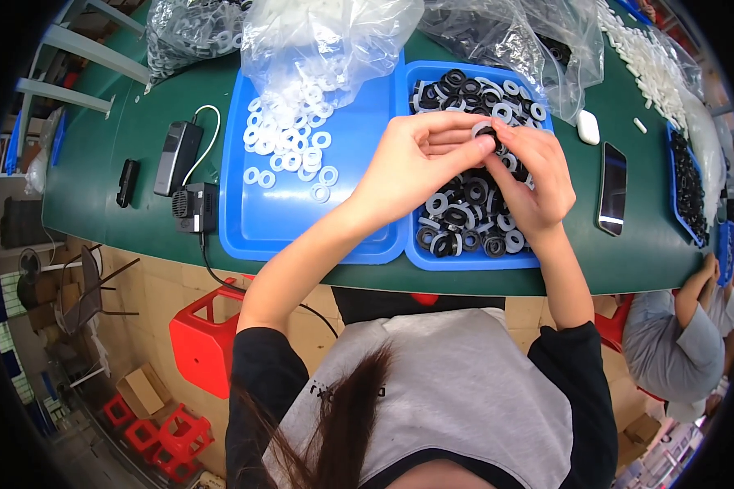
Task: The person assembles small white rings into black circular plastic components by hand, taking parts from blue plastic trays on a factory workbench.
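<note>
Above the right blue tray (475, 262), my left hand (416, 159) and my right hand (540, 175) meet, fingertips pinched on a small black and white ring (484, 130). Whether it is one piece or two rings pressed together, I cannot tell, as fingers cover part of it. Beneath my hands the tray is heaped with mixed black and white rings (473, 196). To the left stands another blue tray (257, 224). White washers (289, 138) lie loose in it, spilling from the mouth of a clear plastic bag (326, 41).
More clear bags (514, 37) lie along the back. On the right are a white case (588, 127), a phone (612, 187), white pieces (656, 73) and a tray of black parts (687, 187). Black devices (194, 208) with cables sit left. A seated person (673, 334) works at right.
</note>
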Available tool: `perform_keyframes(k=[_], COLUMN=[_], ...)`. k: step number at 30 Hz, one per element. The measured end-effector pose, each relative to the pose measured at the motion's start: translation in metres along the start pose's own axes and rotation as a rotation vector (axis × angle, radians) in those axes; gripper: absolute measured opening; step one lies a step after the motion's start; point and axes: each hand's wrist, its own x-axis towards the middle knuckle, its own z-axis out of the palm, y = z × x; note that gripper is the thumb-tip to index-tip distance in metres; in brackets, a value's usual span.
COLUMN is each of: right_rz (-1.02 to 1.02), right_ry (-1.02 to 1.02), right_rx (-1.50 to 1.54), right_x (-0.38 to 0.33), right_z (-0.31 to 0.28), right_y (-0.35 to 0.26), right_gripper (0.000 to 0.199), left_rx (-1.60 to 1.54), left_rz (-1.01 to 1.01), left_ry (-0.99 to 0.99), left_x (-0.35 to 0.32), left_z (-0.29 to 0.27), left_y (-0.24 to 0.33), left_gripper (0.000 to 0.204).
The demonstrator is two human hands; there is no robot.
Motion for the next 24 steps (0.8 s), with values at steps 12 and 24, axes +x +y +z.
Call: perform_keyframes(k=[12, 24], right_rz=[-0.079, -0.136], right_ry=[0.006, -0.061], right_rx=[-0.048, -0.117], right_x=[-0.002, 0.001], right_z=[-0.006, -0.008], right_y=[-0.009, -0.005], right_gripper=[0.052, 0.042], left_rx=[0.315, 0.59], left_rz=[0.292, 0.436], left_ry=[0.014, -0.022], left_x=[0.0, 0.002], left_z=[-0.001, -0.007], left_y=[-0.016, -0.006], left_gripper=[0.024, 0.024])
